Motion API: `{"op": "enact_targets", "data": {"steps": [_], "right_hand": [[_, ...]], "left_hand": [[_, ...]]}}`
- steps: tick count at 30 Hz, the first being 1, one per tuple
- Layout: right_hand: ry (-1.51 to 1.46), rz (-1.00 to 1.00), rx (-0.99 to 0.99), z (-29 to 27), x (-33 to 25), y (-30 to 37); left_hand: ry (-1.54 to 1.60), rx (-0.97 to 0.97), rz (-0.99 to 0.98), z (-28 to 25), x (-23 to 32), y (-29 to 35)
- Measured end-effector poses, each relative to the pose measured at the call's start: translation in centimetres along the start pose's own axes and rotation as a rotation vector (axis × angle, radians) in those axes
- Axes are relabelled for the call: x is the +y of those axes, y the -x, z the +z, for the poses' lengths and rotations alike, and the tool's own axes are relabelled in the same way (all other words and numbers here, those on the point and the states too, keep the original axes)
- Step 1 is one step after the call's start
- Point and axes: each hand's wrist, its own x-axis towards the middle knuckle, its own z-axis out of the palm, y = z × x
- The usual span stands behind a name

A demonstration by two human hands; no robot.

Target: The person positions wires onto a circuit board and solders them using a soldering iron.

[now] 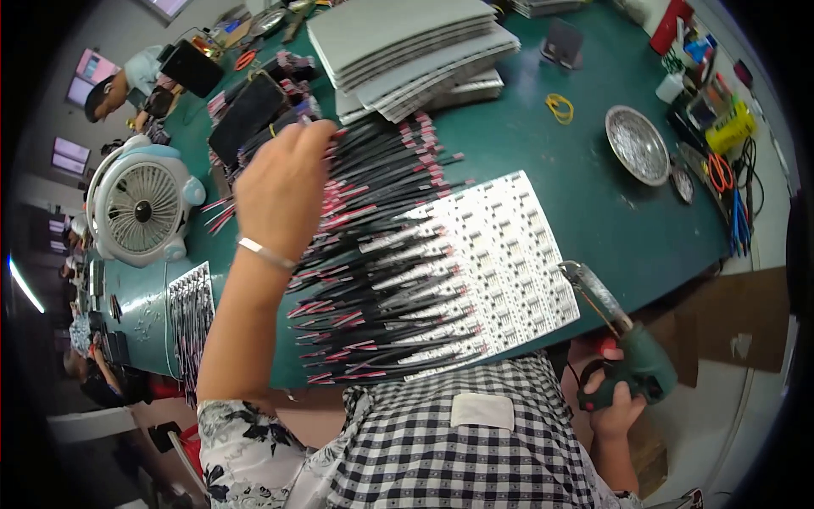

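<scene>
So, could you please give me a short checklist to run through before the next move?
1. Green soldering tool secure: ok, the right hand is wrapped around it.
2. Tool's tip clear of the white board: cannot tell; it sits at the board's right edge, contact unclear.
3. Wires on the board: ok, many black ones lie across its left part.
4. Wires' loose ends tidy: not ok, they splay out at the left.
5. Left hand holding a wire: cannot tell, its back hides the grip.
6. Metal bowl apart from the tool: ok, it stands farther back on the table.
</scene>
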Motion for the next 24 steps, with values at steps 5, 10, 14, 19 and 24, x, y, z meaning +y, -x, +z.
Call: {"op": "enact_targets", "data": {"steps": [5, 10, 14, 19, 24], "right_hand": [[0.01, -0.117, -0.044, 2.2, -0.8, -2.1], [0.013, 0.041, 0.002, 1.6, 0.0, -1.2], [0.061, 0.046, -0.034, 1.2, 0.2, -1.8], [0.092, 0.034, -0.038, 3.1, -0.8, -3.2], [0.037, -0.054, -0.072, 5.0, -0.9, -3.6]], "left_hand": [[0.153, -0.173, -0.021, 6.6, 2.2, -0.6], [0.315, -0.334, -0.087, 10.1, 3.5, -1.7], [0.444, -0.123, -0.002, 7.3, 1.6, -0.4], [0.361, -0.344, -0.405, 3.0, -8.0, 7.0], [0.366, -0.557, -0.467, 3.3, -10.4, 10.9]]}}
